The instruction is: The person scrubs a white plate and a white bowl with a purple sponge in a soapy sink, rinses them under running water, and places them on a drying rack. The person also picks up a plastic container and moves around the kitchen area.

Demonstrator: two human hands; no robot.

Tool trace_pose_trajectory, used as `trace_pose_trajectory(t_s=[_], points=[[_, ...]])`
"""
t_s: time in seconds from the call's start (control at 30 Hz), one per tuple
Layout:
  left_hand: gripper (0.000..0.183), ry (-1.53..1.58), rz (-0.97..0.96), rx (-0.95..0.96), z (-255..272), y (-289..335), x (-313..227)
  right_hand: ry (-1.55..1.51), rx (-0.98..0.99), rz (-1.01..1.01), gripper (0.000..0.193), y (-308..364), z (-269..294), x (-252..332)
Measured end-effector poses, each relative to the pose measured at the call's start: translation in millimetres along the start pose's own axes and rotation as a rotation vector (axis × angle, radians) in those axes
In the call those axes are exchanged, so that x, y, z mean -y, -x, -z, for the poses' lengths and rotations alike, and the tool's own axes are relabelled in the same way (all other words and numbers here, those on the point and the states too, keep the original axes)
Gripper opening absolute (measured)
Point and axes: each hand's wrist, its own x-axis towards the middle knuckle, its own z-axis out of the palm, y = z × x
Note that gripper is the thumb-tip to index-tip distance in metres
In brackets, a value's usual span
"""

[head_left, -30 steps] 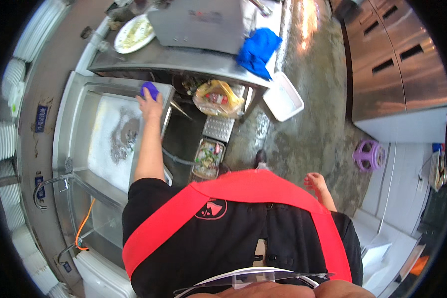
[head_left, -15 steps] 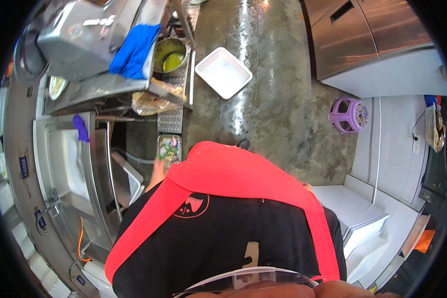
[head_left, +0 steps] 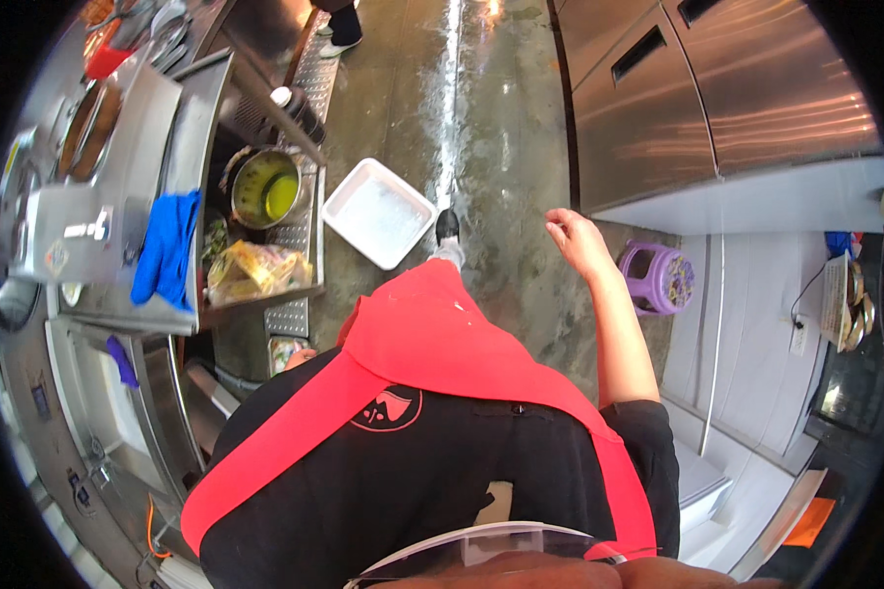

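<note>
My right hand (head_left: 577,239) is out in front of me over the wet floor, left of a purple plastic stool (head_left: 658,277). Its fingers are loosely bent and apart, with nothing in them. Low at my left side, only a bit of my left hand (head_left: 301,358) shows past my black sleeve. It is beside a small container of mixed scraps (head_left: 283,353) at the floor drain; its fingers are mostly hidden. Ahead of me on the floor lies a white plastic tub (head_left: 378,214), near my black shoe (head_left: 447,226).
At left, a steel table (head_left: 182,309) carries blue cloth gloves (head_left: 167,250). On its lower shelf are a pot of yellow-green liquid (head_left: 265,188) and a plastic bag (head_left: 257,270). Steel cabinets (head_left: 638,108) line the right. Another person's shoe (head_left: 339,47) shows far ahead.
My view has moved forward, and the tub appears nearer and further left. My right hand has come out in front. My left hand is now mostly hidden behind my sleeve.
</note>
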Motion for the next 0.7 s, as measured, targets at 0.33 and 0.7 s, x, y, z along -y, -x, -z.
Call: trace_pose_trajectory(t_s=[0.33,0.7], points=[[0.04,0.039,-0.328,-0.12,25.6,-129.3,-390.1,0.113,0.129,-0.606,0.029,-49.7,36.5,-244.1],[0.041,-0.484,-0.679,-0.161,45.4,-151.8,-757.0,-0.417,0.322,-1.005,0.024,-225.9,49.8,-336.3]])
